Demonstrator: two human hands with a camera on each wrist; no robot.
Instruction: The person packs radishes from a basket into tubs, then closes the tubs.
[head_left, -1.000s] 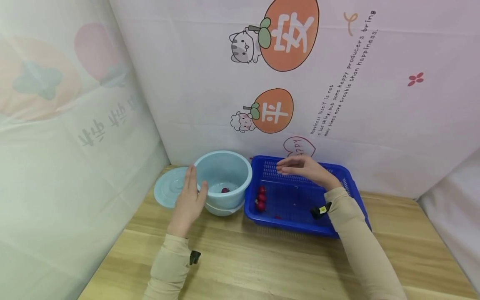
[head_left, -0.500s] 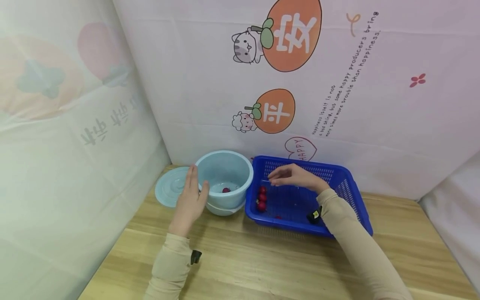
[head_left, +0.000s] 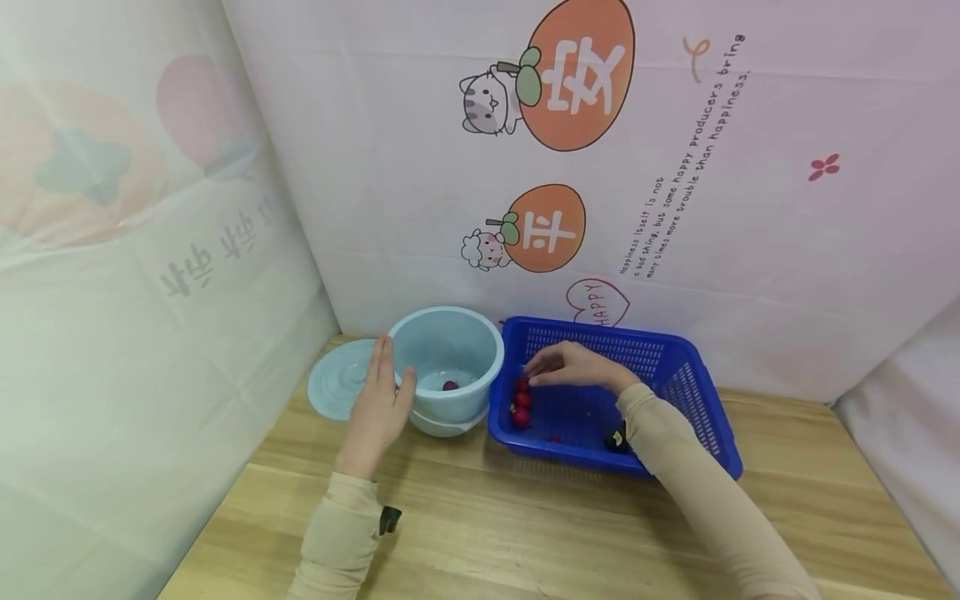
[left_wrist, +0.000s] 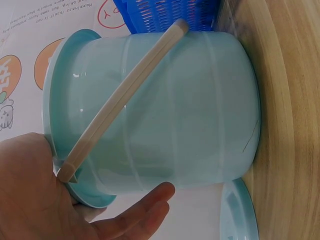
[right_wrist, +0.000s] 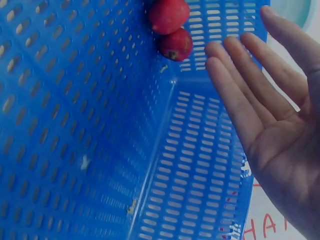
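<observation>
In the head view my left hand (head_left: 375, 417) rests against the left side of a light blue bucket (head_left: 450, 407), fingers straight. The left wrist view shows that hand by the bucket's rim and pale handle (left_wrist: 122, 100). One small red round radish-like piece (head_left: 450, 386) lies inside the bucket. My right hand (head_left: 576, 367) hovers inside a blue plastic basket (head_left: 577, 454), fingers loosely bent and holding nothing. Just beside its fingertips, several red radish-like pieces (head_left: 521, 417) lie along the basket's left side. In the right wrist view two pieces (right_wrist: 170, 17) show, apart from the fingers.
A light blue lid (head_left: 333, 382) lies on the wooden table (head_left: 487, 525) left of the bucket. Bucket and basket stand side by side near the printed back cloth (head_left: 412, 167). A small red bit (head_left: 553, 438) shows near the basket's front wall.
My right hand has moved left and down into the basket, toward the red pieces. The left hand stays at the bucket.
</observation>
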